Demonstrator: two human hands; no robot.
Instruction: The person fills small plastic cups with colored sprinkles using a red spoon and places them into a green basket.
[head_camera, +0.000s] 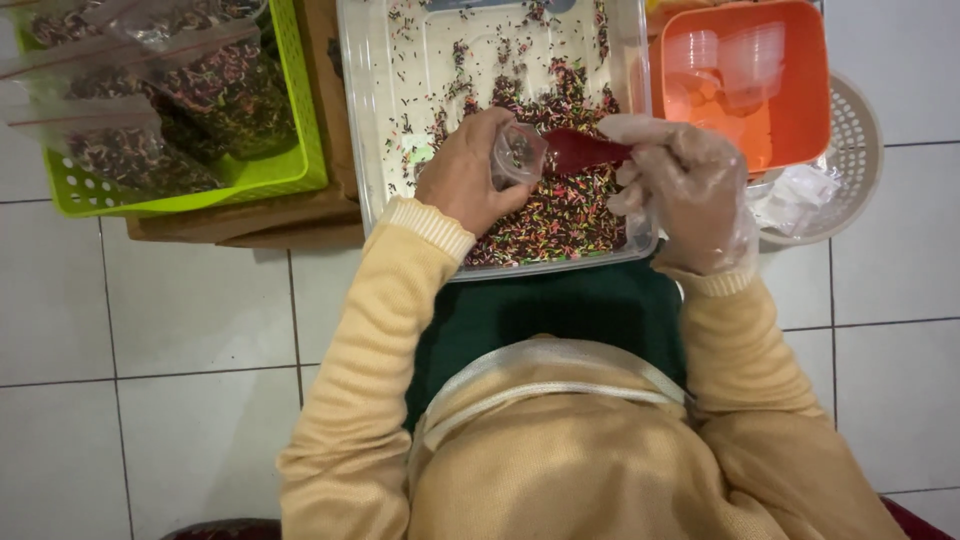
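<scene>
My left hand (463, 175) is bare and holds a small clear plastic cup (518, 153) tilted on its side over a large clear tub (361, 140) of coloured sprinkles (560, 215). My right hand (685, 190) wears a thin clear plastic glove and grips a red scoop (583, 150). The scoop's tip meets the mouth of the cup. Some sprinkles show inside the cup. Both hands hover above the near half of the tub, which rests on my lap.
A green basket (285, 178) at the left holds several clear bags filled with sprinkles. An orange tub (808, 95) at the right holds empty clear cups, over a white perforated basket (855, 135). Cardboard (250, 215) lies under the green basket on white floor tiles.
</scene>
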